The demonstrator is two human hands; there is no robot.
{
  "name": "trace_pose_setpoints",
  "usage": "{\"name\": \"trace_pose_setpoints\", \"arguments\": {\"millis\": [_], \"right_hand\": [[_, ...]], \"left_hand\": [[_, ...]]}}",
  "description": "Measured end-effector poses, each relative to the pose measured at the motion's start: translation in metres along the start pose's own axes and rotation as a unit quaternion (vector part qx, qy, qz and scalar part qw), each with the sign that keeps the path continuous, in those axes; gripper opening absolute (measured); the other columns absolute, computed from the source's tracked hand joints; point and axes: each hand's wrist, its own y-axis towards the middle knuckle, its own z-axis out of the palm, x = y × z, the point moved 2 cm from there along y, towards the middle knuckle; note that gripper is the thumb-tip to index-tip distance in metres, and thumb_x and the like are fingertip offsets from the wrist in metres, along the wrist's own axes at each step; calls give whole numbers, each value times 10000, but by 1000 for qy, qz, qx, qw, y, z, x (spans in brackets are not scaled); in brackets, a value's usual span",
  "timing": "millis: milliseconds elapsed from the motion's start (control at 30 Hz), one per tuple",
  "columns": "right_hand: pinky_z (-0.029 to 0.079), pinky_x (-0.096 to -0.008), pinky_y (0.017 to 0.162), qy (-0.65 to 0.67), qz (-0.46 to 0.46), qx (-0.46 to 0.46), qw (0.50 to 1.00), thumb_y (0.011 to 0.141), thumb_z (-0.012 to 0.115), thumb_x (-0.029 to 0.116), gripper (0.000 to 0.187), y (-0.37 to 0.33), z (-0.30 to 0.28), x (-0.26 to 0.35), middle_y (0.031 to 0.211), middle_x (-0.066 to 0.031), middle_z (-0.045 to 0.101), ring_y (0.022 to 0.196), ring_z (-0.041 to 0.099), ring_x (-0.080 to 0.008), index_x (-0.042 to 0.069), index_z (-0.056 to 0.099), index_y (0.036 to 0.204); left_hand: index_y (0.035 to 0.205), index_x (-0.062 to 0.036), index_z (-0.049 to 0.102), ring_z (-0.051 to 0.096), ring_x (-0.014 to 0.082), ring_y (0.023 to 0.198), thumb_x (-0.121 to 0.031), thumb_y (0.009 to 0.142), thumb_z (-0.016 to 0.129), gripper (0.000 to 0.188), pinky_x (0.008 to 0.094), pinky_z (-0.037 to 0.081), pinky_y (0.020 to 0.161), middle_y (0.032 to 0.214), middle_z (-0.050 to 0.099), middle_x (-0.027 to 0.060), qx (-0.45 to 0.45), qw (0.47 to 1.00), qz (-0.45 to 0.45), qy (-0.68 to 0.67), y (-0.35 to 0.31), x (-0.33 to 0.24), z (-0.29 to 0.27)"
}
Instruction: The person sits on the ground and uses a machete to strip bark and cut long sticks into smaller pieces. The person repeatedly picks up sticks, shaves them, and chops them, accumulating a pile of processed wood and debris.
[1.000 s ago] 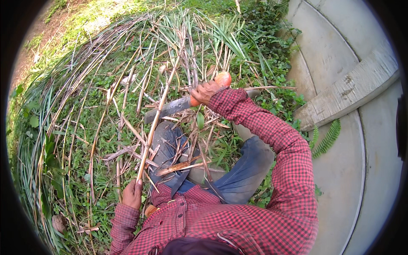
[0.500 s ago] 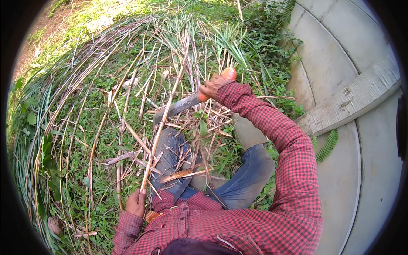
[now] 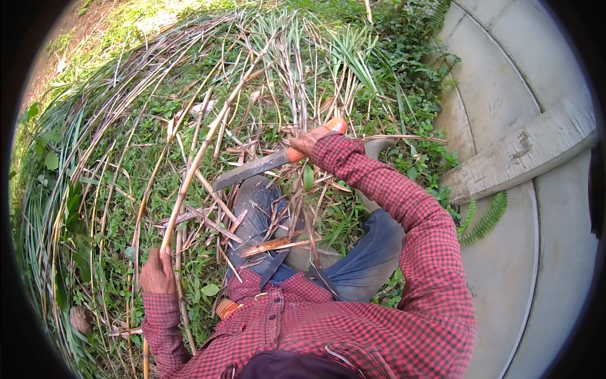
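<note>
My left hand (image 3: pixel 158 271) is closed round the near end of a long tan stalk (image 3: pixel 189 175), which slants away from me to the upper right. My right hand (image 3: pixel 309 140) grips a machete (image 3: pixel 251 169) by its orange handle. The grey blade points left above my bent knee, its tip a little right of the stalk in the picture; whether they touch I cannot tell. Peeled strips and dry husks (image 3: pixel 278 245) lie over my blue trousers (image 3: pixel 372 252) and between my legs.
Long cut stalks with green leaves (image 3: pixel 69 183) curve across the grass at the left and far side. Several loose stalk pieces (image 3: pixel 211 189) lie near my knee. A pale concrete slab (image 3: pixel 489 252) with a raised ledge (image 3: pixel 524 151) stands at the right, ferns (image 3: pixel 487 220) beside it.
My left hand has moved left and slightly away from me, carrying the stalk with it. My right hand and the machete have come a little nearer, and the blade no longer overlaps the stalk.
</note>
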Motion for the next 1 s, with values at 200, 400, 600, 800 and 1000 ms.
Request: {"name": "trace_pose_setpoints", "arguments": {"millis": [200, 400, 600, 800, 1000], "right_hand": [[493, -333, 571, 451, 264, 19, 852, 732, 643, 276, 427, -49, 98, -14, 736, -99, 592, 595, 582, -217, 0, 512, 1030], [405, -265, 394, 946, 183, -110, 244, 828, 543, 408, 342, -33, 93, -30, 561, 14, 436, 440, 457, -102, 78, 458, 848], [406, -313, 420, 965, 122, -225, 65, 785, 544, 475, 396, 43, 73, -111, 516, -1, 400, 420, 420, -152, 102, 415, 746], [384, -263, 399, 966, 149, -55, 202, 787, 576, 369, 312, 121, 84, -50, 511, 5, 393, 403, 421, -132, 103, 414, 757], [415, -256, 404, 968, 136, 5, 212, 776, 611, 332, 316, 108, 119, -35, 547, -18, 462, 413, 449, -135, 67, 444, 819]], "left_hand": [[690, 0, 512, 431, 220, 476, -371, 870, 460, 415, 337, 336, 476, 521, 452, 113, 38, 986, 15, -160, 15, 31, 19], [684, 12, 501, 402, 185, 496, -385, 865, 467, 437, 342, 340, 499, 524, 421, 93, 154, 966, -31, -206, -10, 35, 77], [687, 5, 500, 434, 267, 490, -406, 872, 442, 454, 374, 353, 502, 528, 439, 148, 131, 976, -11, -174, -11, 29, 87], [755, 1, 556, 497, 310, 525, -391, 866, 450, 422, 390, 375, 517, 566, 487, 177, 127, 984, -17, -127, -21, 10, 81], [840, -33, 560, 532, 356, 577, -367, 865, 456, 350, 431, 393, 526, 620, 527, 188, 75, 995, -25, -59, -23, 16, 80]]}}
